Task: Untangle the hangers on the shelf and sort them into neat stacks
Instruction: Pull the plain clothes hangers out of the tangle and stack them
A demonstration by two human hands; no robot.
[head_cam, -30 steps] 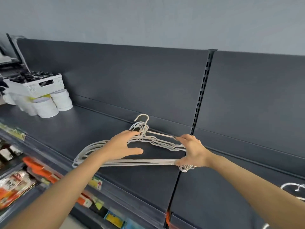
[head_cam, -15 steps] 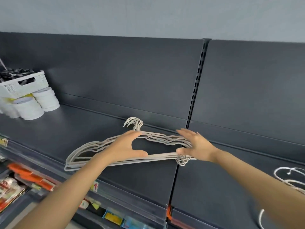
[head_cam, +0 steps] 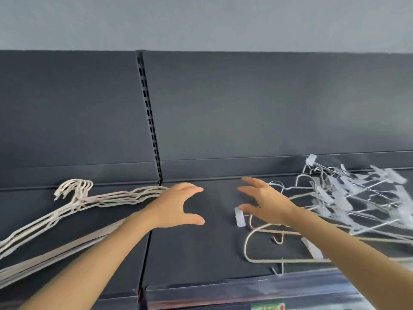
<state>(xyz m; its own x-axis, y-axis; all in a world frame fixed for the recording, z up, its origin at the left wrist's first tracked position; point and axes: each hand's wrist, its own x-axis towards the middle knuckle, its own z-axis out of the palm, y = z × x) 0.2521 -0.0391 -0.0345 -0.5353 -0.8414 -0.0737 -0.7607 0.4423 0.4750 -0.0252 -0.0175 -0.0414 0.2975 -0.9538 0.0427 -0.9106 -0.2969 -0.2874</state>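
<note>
Dark shelf (head_cam: 201, 242), grey wall (head_cam: 201, 23) above, stacked hangers (head_cam: 78, 199) left, tangled hangers (head_cam: 335, 191) right, left hand (head_cam: 176, 209) and right hand (head_cam: 266, 202) fingers (head_cam: 194, 189) spread

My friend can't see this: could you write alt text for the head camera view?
A person's left hand and right hand, both open and holding nothing, hover over a dark shelf, between a neat stack of beige hangers at left and a tangled pile of clip hangers at right.

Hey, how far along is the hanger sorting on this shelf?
Done: one neat stack of beige hangers lies on the left of the shelf. In hand: nothing; the left hand and right hand are open between the piles. Left: the tangled pile of clip hangers on the right, with loose beige hangers mixed in.
</note>
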